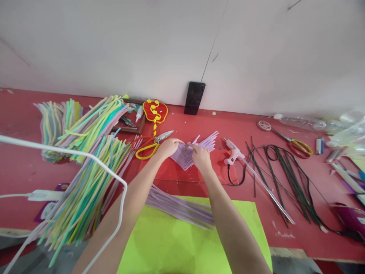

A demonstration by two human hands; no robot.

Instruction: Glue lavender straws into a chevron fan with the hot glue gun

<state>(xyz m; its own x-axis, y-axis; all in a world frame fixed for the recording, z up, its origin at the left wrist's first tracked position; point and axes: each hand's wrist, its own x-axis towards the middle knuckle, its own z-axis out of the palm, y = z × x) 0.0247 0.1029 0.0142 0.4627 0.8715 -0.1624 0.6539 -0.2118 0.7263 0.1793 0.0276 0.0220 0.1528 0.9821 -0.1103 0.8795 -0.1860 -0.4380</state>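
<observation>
A V-shaped piece of lilac pipe cleaners (185, 161), laid side by side in rows, rests on a red board (168, 174) in the middle of the table. My left hand (169, 147) pinches the piece along its upper left edge. On the upper right side, my right hand (201, 156) is closed at the pipe cleaners, index finger pointing inward. Loose stem ends fan out behind it. Exactly what lies between my fingertips is partly hidden. Scissors (151, 145) with red and yellow handles lie just left of my left hand.
A pink glue gun (234, 152) with a clear stick lies to the right, its cord running across dark stems (291, 179). Bundles of coloured pipe cleaners (88, 182) fill the left. A phone (195, 98) leans on the wall. A white cable (85, 153) crosses my left forearm.
</observation>
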